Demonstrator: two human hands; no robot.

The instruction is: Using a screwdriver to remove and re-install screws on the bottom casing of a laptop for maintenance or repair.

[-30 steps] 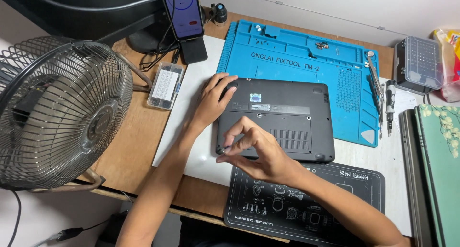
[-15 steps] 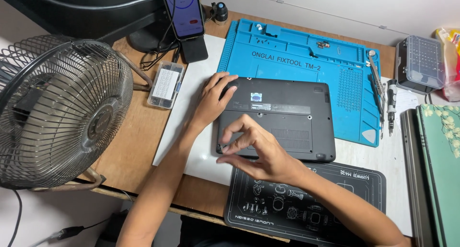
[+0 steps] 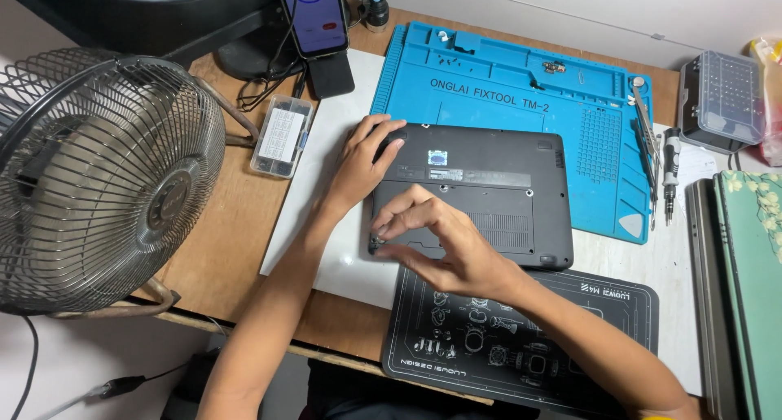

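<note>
Little has shifted since the earlier frames: right hand holds the same spot over the laptop's near-left corner, fingers only slightly re-curled; left hand unmoved.

Right fingers bent and pinched together at the left edge of the laptop, thumb below, tips drawn close. Whether they grip a small part there cannot be told; too small, and partly hidden by the hand itself. Left fingers spread flat, pressing on the laptop's far-left corner, holding nothing.

Laptop is dark grey, lying bottom side up, vent grille and label strip showing. It rests partly on a white board and partly on a blue repair mat, which has moulded trays with small loose bits along its far edge. Black mat with printed line drawings lies just nearer, touching the laptop's near edge.

Further out on the wooden desk: clear small-parts box left of the board; phone propped upright on a stand, screen lit, cables below it. Wire-guard fan fills the left. Right side: tweezers and a screwdriver beside the blue mat, clear bit case beyond, green floral book at the edge. Pale wall behind the desk.
</note>
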